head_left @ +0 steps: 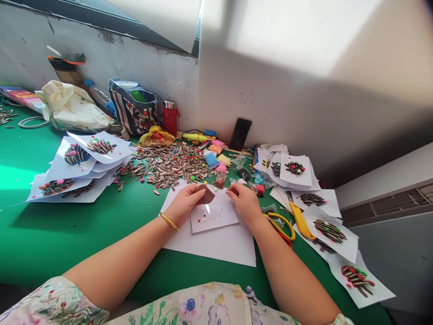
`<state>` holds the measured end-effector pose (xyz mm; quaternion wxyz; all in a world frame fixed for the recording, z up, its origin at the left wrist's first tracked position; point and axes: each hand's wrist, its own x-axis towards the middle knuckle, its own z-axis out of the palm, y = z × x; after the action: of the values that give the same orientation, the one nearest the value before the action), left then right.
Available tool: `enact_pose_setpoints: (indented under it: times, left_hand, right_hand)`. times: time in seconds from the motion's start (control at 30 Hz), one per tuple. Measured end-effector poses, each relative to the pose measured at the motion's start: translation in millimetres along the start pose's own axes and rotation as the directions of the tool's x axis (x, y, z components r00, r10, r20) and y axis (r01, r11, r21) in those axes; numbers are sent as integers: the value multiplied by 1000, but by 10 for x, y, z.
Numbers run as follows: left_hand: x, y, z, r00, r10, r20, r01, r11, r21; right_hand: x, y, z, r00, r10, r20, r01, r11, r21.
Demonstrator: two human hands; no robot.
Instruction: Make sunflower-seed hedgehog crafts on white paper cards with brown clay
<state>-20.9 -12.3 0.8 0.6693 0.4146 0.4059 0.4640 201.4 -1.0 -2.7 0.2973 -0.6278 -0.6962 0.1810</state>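
My left hand (185, 203) is closed on a flat brown piece of modelling clay (209, 195), thumb on top. My right hand (242, 201) pinches its fingertips together at the upper right; anything between them is too small to make out. Below both hands lies a white card (225, 220) with an outlined hedgehog, its nose red and its eye black. Larger white sheets (209, 248) lie under the card. Beyond my hands spreads a heap of striped sunflower seeds (172, 162) mixed with small coloured balls.
Cards with seed-covered hedgehogs are stacked left (98, 174) and right (294, 174). A yellow utility knife (301, 221) and yellow-handled scissors (284, 224) lie by my right forearm. Clay packets (221, 169), a propped phone (241, 134), a red bottle (169, 118) and bags (133, 106) stand behind.
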Motion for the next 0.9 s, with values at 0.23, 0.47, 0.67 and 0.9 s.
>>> enact_pose_setpoints:
  times: [0.23,0.47,0.67,0.9]
  left_hand:
    - [-1,-3,1,1000,-4,-14,4,1000,1]
    - [16,-14,-33,999,40,-3,-39,995,91]
    - [15,-29,-40,995,104,11,-104,981,161]
    - [-54,-19,25,877,448,174,-480,799,362]
  right_hand:
    - [65,30,108,967,-255,1,251,950,-185]
    - [26,76,149,947,-313,-74,291,932,-218]
    - [-84,-102,72,971,-220,-99,229,968,100]
    - [-282,-334,81,926,11,378,-278,700,658]
